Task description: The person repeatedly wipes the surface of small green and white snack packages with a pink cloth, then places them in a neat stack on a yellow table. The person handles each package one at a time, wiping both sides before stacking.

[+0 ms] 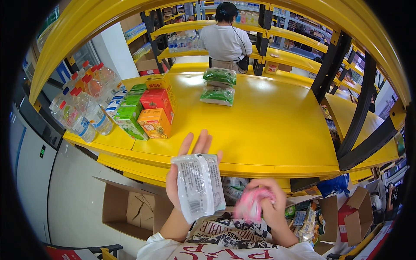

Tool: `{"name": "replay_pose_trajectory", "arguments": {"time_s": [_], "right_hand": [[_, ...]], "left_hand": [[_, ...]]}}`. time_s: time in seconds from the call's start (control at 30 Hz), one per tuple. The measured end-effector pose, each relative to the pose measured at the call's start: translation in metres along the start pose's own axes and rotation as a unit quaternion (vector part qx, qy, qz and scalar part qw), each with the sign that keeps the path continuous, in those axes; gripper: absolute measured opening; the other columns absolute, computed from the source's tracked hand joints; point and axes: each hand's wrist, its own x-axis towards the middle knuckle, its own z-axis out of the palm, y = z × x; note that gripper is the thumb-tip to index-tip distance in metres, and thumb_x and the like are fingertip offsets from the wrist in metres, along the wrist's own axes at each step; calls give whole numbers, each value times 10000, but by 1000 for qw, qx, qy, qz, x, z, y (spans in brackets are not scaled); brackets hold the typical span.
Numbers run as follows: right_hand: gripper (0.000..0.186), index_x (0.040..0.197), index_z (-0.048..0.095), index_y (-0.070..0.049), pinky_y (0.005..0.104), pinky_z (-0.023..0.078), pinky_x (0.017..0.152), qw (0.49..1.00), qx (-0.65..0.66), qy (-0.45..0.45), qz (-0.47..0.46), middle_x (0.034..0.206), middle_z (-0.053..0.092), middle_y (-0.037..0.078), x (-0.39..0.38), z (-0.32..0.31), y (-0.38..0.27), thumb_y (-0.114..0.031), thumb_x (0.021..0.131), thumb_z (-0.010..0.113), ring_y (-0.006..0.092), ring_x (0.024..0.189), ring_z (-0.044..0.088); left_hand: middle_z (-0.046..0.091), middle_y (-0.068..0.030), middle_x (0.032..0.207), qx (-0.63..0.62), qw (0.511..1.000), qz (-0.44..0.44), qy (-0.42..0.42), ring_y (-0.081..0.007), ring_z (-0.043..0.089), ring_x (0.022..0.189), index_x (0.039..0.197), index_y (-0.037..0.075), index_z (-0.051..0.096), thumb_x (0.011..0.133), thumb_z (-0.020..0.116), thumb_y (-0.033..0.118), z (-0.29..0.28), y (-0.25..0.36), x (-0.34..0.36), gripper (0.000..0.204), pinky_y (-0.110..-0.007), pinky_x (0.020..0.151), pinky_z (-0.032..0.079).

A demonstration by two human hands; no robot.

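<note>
Head view, anyone: which way's that white packet (199, 188) pointing?

"Lower centre of the frame, long axis roughly up-down, bottom end leaning a bit right. Printed side faces the camera. It's lying on the left hand (198, 147), grip spread flat behind it, fingers pointing up-frame toward the yellow shelf (268, 130)."

"And the right?"

"Right hand (274, 208) is just right of it, grip wrapped round a pink-and-white packet (252, 206). Too blurry to tell that one's long axis tbh."
</note>
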Motion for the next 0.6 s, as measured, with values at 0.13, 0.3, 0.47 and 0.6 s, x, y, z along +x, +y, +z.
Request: {"name": "replay_pose_trajectory", "arguments": {"time_s": [0.13, 0.3, 0.47, 0.6], "right_hand": [[334, 1142, 474, -8, 197, 370, 717, 891, 254, -270, 262, 1034, 557, 67, -2, 19, 10, -201, 869, 474, 81, 873, 494], [356, 1148, 511, -2, 199, 392, 722, 861, 377, -85, 330, 936, 565, 34, 1, 23, 3, -141, 830, 588, 66, 825, 509], [87, 858, 543, -17, 191, 386, 633, 955, 250, 59, 146, 794, 557, 6, 13, 5, 10, -48, 803, 604, 45, 714, 489], [52, 821, 549, -6, 182, 382, 596, 986, 147, 33, 71, 747, 551, -3, 24, -13, -1, -14, 799, 595, 38, 669, 479]], "left_hand": [[218, -209, 1399, 196, 973, 122, -13, -309, 180, 1315, 1363, 94, 230, 849, 340, 493, 5, -11, -7, 660, -486, 1037, 199], [156, -218, 1417, 351, 922, 145, -70, -321, 186, 1312, 1350, 5, 217, 831, 347, 563, 1, -11, -12, 772, -464, 1041, 199], [303, -191, 1357, 420, 899, -69, -103, -247, 266, 1278, 1308, -38, 311, 855, 334, 572, -16, 21, -19, 760, -354, 1041, 171], [530, -86, 1054, 394, 911, -122, -4, -142, 510, 974, 1273, 11, 381, 838, 548, 90, -14, 31, -24, 473, -262, 861, 376]]}}
